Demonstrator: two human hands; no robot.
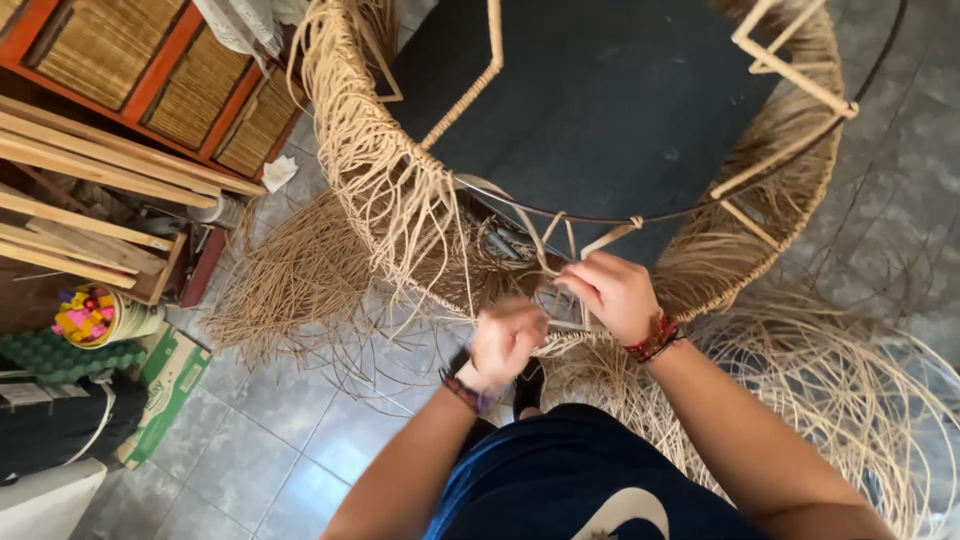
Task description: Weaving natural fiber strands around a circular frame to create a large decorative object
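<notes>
Grey floor tiles [270, 440] lie beneath us, strewn with loose pale fibre. Our left hand [505, 338] is closed into a blurred fist around rattan strands [545, 300] at the near rim of a round wicker frame [400, 190]; our right hand [615, 292], fingers curled shut, pinches the same strands just beside it, where they cross a thin dark metal hoop [560, 212]. Both wrists carry bead bracelets. We judge the step in hand to be weaving or tightening a strand along the lower rim, and the next pull seems to call for steady tension from one hand while the other guides the strand between the uprights. Outward, the frame's pale wooden struts [790, 75] rise over a dark mat [600, 100]. More loose rattan [850, 400] fans out to the right. At left we see wooden slats [90, 160], a small tub of coloured pieces [90, 315] and a cardboard box [170, 375].
</notes>
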